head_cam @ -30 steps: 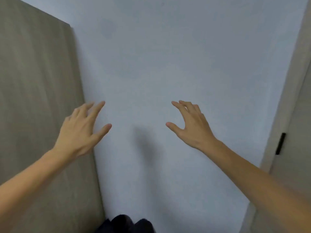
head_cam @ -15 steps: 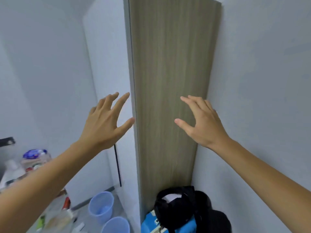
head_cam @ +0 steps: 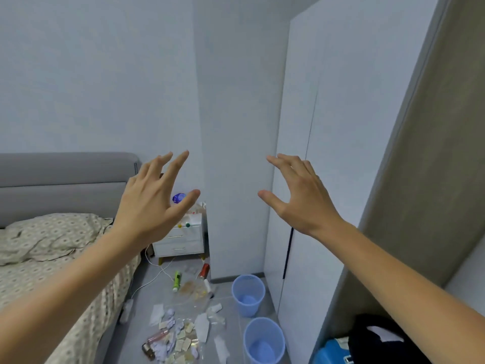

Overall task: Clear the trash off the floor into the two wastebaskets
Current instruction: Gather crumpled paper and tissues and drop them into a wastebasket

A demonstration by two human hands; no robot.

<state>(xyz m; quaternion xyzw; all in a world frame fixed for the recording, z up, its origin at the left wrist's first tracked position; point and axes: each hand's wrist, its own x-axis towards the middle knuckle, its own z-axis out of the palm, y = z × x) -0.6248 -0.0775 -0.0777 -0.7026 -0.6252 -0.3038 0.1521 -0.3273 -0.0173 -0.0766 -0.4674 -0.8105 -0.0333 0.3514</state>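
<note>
Head view: left hand [head_cam: 154, 203] and right hand [head_cam: 301, 200], both raised with fingers spread wide and holding nothing; trash [head_cam: 183, 327] strewn on floor [head_cam: 231, 308] well below, nearer the left hand, just left of two blue wastebaskets [head_cam: 248, 294].

walls [head_cam: 105, 74] pale blue | floor [head_cam: 231, 306] grey tile | bed [head_cam: 52, 248] | nightstand [head_cam: 183, 240] | wardrobe [head_cam: 328, 153]

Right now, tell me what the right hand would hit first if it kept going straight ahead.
Probably the white wardrobe door; the right hand holds nothing, fingers spread toward it. Depth is unclear.
</note>
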